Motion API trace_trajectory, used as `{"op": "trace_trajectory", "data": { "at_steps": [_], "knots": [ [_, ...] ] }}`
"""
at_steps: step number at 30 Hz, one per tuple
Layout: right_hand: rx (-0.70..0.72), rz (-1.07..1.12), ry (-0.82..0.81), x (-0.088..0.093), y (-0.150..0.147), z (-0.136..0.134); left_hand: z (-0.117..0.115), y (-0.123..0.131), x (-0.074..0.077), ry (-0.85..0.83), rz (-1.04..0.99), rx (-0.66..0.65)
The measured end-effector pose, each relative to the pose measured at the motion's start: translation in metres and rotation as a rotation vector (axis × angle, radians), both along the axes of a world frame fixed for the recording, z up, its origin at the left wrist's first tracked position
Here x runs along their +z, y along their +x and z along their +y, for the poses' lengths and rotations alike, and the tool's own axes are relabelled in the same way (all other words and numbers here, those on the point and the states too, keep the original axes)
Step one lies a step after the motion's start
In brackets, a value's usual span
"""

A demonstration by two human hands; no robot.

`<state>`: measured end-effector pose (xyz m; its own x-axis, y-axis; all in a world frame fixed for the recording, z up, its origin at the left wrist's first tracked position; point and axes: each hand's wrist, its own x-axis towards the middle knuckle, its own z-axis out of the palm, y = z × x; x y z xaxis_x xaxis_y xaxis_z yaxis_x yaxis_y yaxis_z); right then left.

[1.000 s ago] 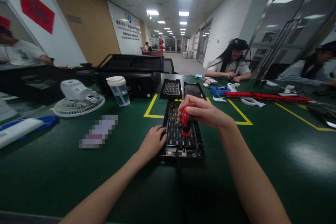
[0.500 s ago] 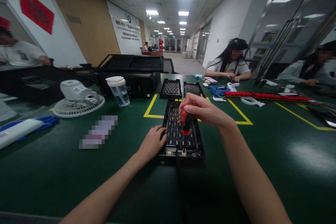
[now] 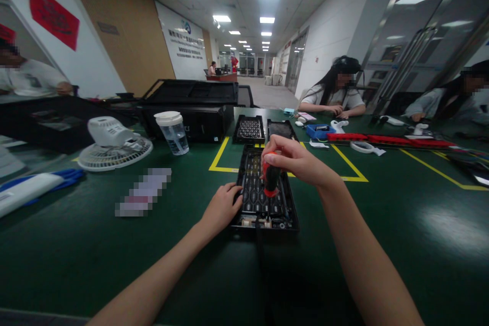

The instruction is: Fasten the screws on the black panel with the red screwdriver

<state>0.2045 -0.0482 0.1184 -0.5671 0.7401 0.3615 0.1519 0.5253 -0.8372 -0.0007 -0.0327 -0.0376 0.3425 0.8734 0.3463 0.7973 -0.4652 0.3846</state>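
Observation:
My right hand [image 3: 288,158] is closed around the red-and-black handle of a screwdriver [image 3: 272,182]. The tool stands nearly upright, its shaft pointing down at the near end of a long black housing [image 3: 294,214]. Inside that housing are rows of dark rounded cells and, at the near end, small pale parts; the exact spot the tip touches is too small to tell. My left hand [image 3: 222,207] grips the housing's left edge, fingertips over the rim and thumb against its side. A dark strap or cable [image 3: 260,249] runs from the housing towards me.
Behind the housing lie two smaller black trays [image 3: 248,129]. To the left are a lidded water cup [image 3: 175,135], a white fan [image 3: 114,145] and a large black box [image 3: 206,122]. At right are a blue bin [image 3: 317,131], a tape roll [image 3: 362,147] and seated people.
My right hand and the screwdriver handle have turned slightly, with the tool staying in the same place. My left hand and the housing have not visibly moved.

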Motion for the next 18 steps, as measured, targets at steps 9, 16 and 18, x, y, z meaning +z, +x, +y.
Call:
{"op": "trace_trajectory", "data": {
  "at_steps": [9, 16, 18],
  "knots": [
    [-0.06, -0.036, 0.056, 0.0005, -0.0014, -0.0018, 0.0014, 0.0, -0.001, 0.001, -0.002, 0.004],
    [-0.099, -0.063, 0.103, 0.0014, -0.002, -0.0025, 0.0007, -0.0003, -0.0018, 0.001, 0.003, 0.009],
    [-0.118, -0.077, 0.125, 0.0012, -0.0021, -0.0022, 0.0008, -0.0003, -0.0022, 0.0, 0.001, 0.01]
  ]
}}
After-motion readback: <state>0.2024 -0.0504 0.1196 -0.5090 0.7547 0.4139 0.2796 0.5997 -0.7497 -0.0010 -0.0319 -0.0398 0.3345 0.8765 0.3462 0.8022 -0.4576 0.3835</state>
